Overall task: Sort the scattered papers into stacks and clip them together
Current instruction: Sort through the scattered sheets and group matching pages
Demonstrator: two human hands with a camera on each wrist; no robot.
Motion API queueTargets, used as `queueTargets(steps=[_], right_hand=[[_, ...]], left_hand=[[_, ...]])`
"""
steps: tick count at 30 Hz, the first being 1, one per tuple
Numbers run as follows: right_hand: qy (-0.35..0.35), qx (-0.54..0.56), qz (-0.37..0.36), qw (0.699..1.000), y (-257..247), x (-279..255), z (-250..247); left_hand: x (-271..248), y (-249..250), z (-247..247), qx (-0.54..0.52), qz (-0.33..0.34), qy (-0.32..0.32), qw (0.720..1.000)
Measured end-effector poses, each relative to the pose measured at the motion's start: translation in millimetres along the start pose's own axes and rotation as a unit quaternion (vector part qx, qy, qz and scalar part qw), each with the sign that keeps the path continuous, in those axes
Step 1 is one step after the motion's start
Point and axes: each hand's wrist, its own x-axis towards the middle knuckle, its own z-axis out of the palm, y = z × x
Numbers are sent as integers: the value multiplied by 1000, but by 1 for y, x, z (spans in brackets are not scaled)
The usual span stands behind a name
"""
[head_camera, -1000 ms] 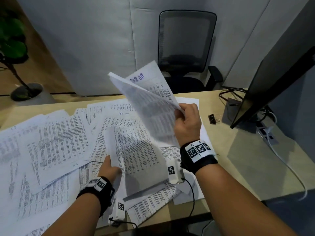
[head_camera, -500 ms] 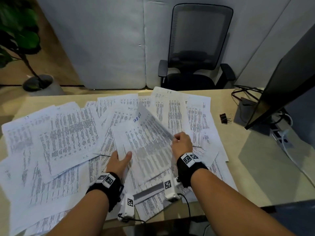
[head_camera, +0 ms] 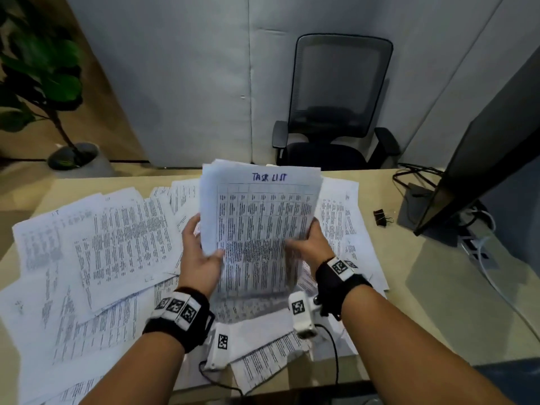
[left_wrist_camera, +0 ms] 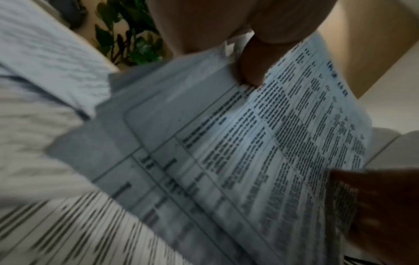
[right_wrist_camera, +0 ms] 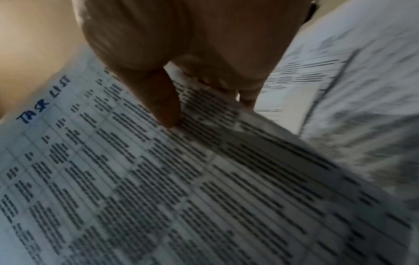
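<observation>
Both grips on one sheaf [head_camera: 257,226], held up off the table [head_camera: 438,287], long axis running away from the body, top edge tilted far.
Left hand [head_camera: 198,258] pinches the sheaf's left edge low down: thumb on the printed face, fingers behind. Left wrist view shows the thumb tip pressed on the grid.
Right hand [head_camera: 306,247] mirrors it on the right edge, thumb on front, fingers curled behind. Both grips closed on paper, neither free.
Edges look uneven at the top corner, a few sheets stick out left. My read: next move is squaring, tapping the near short edge down on the table straight below the grips.

Under and around the grips: loose papers [head_camera: 117,244] fanned out, most to the left of the left grip, some right of the right grip. None stacked yet.
Binder clip [head_camera: 381,217] lies on bare table, right of and beyond the right grip, well apart. Right hand is clearly nearer; it would have to let go, left keeps the pinch.

Writing: top sheet headed "TASK LIST" in blue handwritten capitals, over a printed table. Cell text is too small to read. Wrist bands carry square black-and-white markers.
</observation>
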Motion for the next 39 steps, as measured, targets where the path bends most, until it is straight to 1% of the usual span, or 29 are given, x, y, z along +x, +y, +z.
queueTargets(steps=[3, 5, 6, 8, 10, 12, 13, 14, 15, 16, 18, 20, 22, 24, 26, 28, 30, 33, 36, 39], right_hand=[[49, 76, -86, 992, -33, -9, 5], [54, 85, -133, 986, -45, -15, 8], [50, 65, -137, 987, -43, -17, 11], [34, 0, -111, 993, -28, -18, 17], [7, -44, -85, 995, -8, -19, 22], [-11, -88, -79, 993, 10, -18, 24], [-5, -124, -67, 990, 14, -17, 23], [16, -153, -49, 987, 16, -15, 20], [41, -167, -46, 984, 18, -12, 17], [57, -164, -61, 983, 18, -8, 12], [60, -140, -96, 984, 13, 0, 4], [70, -142, -111, 981, 9, 7, -4], [90, -142, -98, 981, 11, 14, -9], [118, -153, -73, 978, 20, 20, -13], [136, -192, -43, 971, 32, 27, -20], [149, -233, -25, 961, 42, 37, -29], [177, -251, -11, 952, 49, 47, -39], [215, -266, 11, 939, 55, 66, -53], [223, -293, 41, 929, 57, 87, -61], [199, -298, 86, 930, 55, 103, -61]], left_hand=[[0, 15, -2, -45, 61, 7, 997], [-3, 19, 0, -64, 93, 13, 994], [-5, 18, 1, -80, 91, 20, 992], [-5, 8, 3, -89, 72, 39, 993], [-5, -5, 5, -68, 37, 40, 996], [-5, -19, 7, -27, -5, 23, 999], [-5, -25, 8, 7, -14, 17, 1000], [-4, -28, 8, 38, -17, 19, 999], [-3, -27, 10, 57, -19, 29, 998], [0, -26, 11, 61, -19, 40, 997], [7, -21, 13, 49, -22, 51, 997], [16, -19, 17, 53, -24, 53, 997], [25, -25, 21, 62, -35, 62, 996], [31, -37, 24, 73, -65, 82, 992], [35, -49, 26, 105, -93, 92, 986], [37, -58, 24, 155, -115, 90, 977], [37, -66, 21, 184, -147, 89, 968], [37, -82, 16, 226, -199, 64, 951], [37, -93, 11, 251, -206, 49, 944], [40, -97, 10, 256, -216, 43, 941]])
